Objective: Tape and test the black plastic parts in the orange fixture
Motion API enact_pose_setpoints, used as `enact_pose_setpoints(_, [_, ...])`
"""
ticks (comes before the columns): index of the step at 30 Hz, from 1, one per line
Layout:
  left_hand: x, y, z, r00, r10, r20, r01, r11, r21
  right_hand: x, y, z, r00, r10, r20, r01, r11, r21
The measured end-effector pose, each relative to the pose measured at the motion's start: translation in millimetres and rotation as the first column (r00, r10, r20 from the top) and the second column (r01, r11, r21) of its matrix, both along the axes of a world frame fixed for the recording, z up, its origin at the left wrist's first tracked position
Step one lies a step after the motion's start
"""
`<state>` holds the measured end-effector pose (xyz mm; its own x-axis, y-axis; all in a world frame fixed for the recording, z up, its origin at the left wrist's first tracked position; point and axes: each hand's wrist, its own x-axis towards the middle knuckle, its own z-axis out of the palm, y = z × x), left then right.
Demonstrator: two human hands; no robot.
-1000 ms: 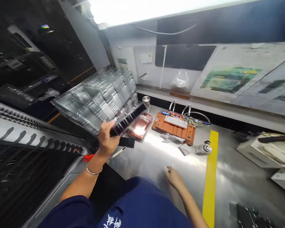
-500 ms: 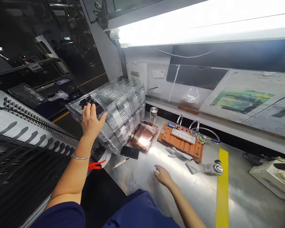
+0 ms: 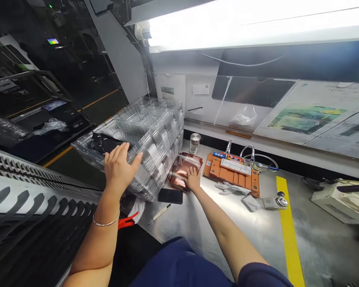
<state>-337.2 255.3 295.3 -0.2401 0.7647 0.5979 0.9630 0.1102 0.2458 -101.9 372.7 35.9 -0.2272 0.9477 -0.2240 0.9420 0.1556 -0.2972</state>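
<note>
On tray stack [image 3: 155, 135] | left hand [image 3: 118, 167] flat | black part [image 3: 103, 142] long axis left-right

The left hand [image 3: 119, 164] lies flat with spread fingers on the top of the stack of clear plastic trays [image 3: 149, 139], just beside a black part [image 3: 103, 142] that sits in the top tray. To the right of this stack, at its foot, the right hand [image 3: 193, 178] touches the copper-coloured tray [image 3: 184, 169] on the metal table [image 3: 215, 215], and a black phone [image 3: 170, 195] lies just in front of the stack. Further right of the stack are a small metal can [image 3: 194, 143], an orange fixture [image 3: 233, 173] with a white board, and a yellow stripe [image 3: 288, 227] across the table.
</note>
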Motion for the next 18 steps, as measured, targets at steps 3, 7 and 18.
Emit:
enact_pose_setpoints(3, [-2,2,-0.5,0.999,-0.035,0.005,0.035,0.999,0.016,-2,-9,0.1,0.993,-0.047,-0.105,0.049,0.999,0.014])
enact_pose_setpoints(7, [-4,-1,0.3,0.997,-0.081,0.018,0.080,0.995,0.065,16,-28,2.8,0.757,-0.302,-0.579,0.283,0.951,-0.126])
enact_pose_setpoints(18, [115,-22,-104.4,0.504,-0.857,0.104,0.843,0.515,0.159,168,-272,-56.0,-0.343,-0.751,-0.564,0.757,0.135,-0.640])
